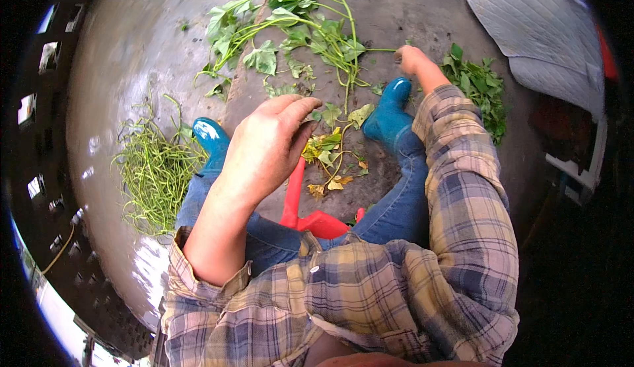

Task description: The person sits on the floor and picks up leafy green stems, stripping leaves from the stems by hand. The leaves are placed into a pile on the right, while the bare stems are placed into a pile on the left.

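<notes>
My left hand [275, 136] is raised in front of my body with the fingers bent. A gap shows between its thumb and forefinger, but its palm is hidden. Out to the right, my right hand [413, 61] grips a thin green stem [380, 50] that runs left towards a heap of leafy vines [307, 32] on the floor. Beside my right forearm lies a pile of picked green leaves [478, 87], partly covered by the sleeve. A tangle of bare green stems [153, 174] rests left of my left boot.
My blue boots [391, 107] stand apart on the concrete floor [124, 60]. Yellowed leaves [334, 183] lie between them. A red plastic seat [319, 223] shows between my legs. A grey quilted cover [530, 15] is at the upper right. A wall with openings [37, 144] runs along the left.
</notes>
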